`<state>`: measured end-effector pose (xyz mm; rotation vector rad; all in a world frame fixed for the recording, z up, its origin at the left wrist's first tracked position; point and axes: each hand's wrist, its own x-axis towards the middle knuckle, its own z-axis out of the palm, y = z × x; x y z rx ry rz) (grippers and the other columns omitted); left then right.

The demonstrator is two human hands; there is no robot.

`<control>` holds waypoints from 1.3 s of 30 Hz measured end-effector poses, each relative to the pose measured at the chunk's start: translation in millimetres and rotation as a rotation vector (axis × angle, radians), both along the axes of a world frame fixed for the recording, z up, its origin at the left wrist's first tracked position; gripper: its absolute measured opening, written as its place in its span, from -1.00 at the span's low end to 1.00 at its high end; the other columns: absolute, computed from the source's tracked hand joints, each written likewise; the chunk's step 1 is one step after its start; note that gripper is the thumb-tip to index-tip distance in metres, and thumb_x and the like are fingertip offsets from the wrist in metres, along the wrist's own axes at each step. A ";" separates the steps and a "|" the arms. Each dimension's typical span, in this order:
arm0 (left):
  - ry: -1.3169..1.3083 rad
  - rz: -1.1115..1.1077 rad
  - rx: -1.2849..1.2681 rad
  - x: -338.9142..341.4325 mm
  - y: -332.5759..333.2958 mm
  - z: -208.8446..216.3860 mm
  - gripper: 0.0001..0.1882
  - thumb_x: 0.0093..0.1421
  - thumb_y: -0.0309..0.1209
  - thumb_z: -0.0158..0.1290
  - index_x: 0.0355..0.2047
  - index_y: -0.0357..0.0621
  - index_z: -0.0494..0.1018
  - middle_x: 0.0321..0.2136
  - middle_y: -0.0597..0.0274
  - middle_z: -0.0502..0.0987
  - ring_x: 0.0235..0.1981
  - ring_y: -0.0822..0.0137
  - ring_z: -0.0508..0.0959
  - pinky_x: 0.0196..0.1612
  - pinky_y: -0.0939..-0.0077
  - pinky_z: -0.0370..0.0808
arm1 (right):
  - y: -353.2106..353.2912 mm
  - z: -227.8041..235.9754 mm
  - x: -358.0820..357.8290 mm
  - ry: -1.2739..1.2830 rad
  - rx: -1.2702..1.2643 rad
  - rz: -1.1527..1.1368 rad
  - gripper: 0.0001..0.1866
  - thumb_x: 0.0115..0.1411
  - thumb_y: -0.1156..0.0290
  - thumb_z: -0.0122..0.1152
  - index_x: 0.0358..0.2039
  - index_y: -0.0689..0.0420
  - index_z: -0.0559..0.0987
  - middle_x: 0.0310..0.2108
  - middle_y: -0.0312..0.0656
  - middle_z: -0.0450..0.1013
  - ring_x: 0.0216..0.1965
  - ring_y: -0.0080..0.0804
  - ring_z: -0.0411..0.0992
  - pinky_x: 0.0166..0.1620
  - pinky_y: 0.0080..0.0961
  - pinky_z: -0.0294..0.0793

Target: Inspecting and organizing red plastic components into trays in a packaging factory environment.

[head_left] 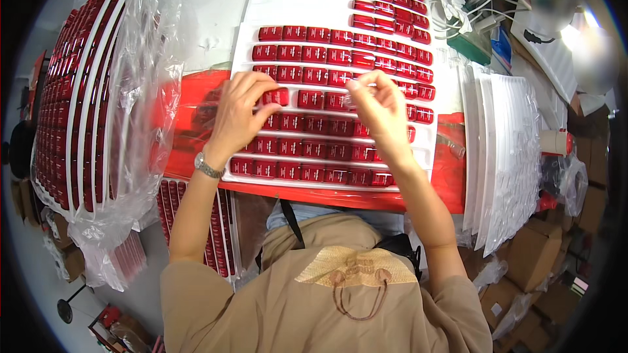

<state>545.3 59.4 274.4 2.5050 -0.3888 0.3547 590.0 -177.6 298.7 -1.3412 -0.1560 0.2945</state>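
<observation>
A white tray [425, 150] holds rows of small glossy red rectangular pieces [315, 98] with pale print. My left hand [243, 108], with a watch at the wrist, is over the tray's left side. Its thumb and fingers close on one red piece [276, 97] at the end of a row, with a gap to its right. Farther right, my right hand [381, 112] hovers above the same rows. Its thumb and fingertips are pinched together; something small and pale or clear may be between them, but blur hides what it is.
Plastic-wrapped stacked trays of red pieces [72, 104] stand at the left. White empty-looking trays [500, 150] stand on edge at the right. Red sheeting [196, 98] covers the table under the tray. Cables [487, 0] tangle at the far right; cardboard boxes [533, 252] lie below.
</observation>
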 end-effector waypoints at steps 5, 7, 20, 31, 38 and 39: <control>0.301 -0.041 -0.710 -23.6 -39.5 3.8 -0.66 -0.02 -0.49 0.22 -0.21 -0.28 0.44 -0.27 0.12 0.48 -0.18 0.24 0.50 -0.10 0.46 0.42 | 39.5 13.4 -23.5 -0.542 -0.984 0.106 -0.59 0.18 0.11 0.16 -0.22 0.24 0.41 -0.53 -0.13 0.44 -0.54 -0.30 0.43 -0.41 -0.46 0.46; 0.379 -0.067 -1.066 -30.1 -48.3 2.8 -0.66 -0.04 -0.52 0.22 -0.21 -0.28 0.44 -0.24 0.12 0.46 -0.19 0.25 0.50 -0.09 0.48 0.42 | 32.5 15.2 -28.5 -0.675 -0.849 0.258 -0.31 0.09 -0.05 0.17 0.01 0.29 0.32 -0.34 0.06 0.45 -0.36 -0.05 0.46 -0.28 -0.28 0.46; 0.012 -0.042 0.134 8.3 -17.6 -0.1 -0.63 -0.01 -0.44 0.20 -0.16 -0.21 0.47 -0.28 0.19 0.41 -0.18 0.22 0.39 -0.09 0.33 0.24 | -297.1 69.8 -33.7 -0.213 -1.807 -0.362 -0.67 0.02 0.35 0.23 -0.23 0.29 0.48 -0.23 0.06 0.42 -0.21 -0.04 0.40 -0.13 -0.24 0.37; 0.099 0.047 0.027 -0.4 27.5 -3.8 -0.68 -0.06 -0.56 0.20 -0.24 -0.32 0.48 -0.32 0.09 0.42 -0.26 0.11 0.44 -0.15 0.35 0.39 | -313.1 69.7 -15.5 -0.298 -1.546 -0.366 -0.76 0.05 0.43 0.17 -0.26 0.26 0.51 -0.42 -0.13 0.46 -0.44 -0.34 0.42 -0.30 -0.48 0.41; 0.021 0.081 -0.382 -8.9 0.3 2.2 -0.68 0.06 -0.53 0.16 -0.14 -0.22 0.44 -0.18 0.16 0.50 -0.16 0.28 0.50 -0.12 0.43 0.43 | -115.1 56.8 1.1 0.028 -0.298 -0.251 -0.76 0.29 0.32 -0.05 -0.12 0.15 0.45 -0.56 -0.41 0.34 -0.66 -0.80 0.16 -0.62 -0.84 0.11; 0.196 0.057 -0.689 -13.6 -14.9 6.1 -0.67 0.05 -0.54 0.17 -0.14 -0.20 0.44 -0.20 0.19 0.51 -0.17 0.38 0.49 -0.18 0.55 0.44 | -80.1 47.0 0.0 -0.001 -0.333 -0.145 -0.79 0.30 0.33 -0.06 -0.14 0.13 0.45 -0.59 -0.44 0.31 -0.65 -0.80 0.13 -0.60 -0.83 0.11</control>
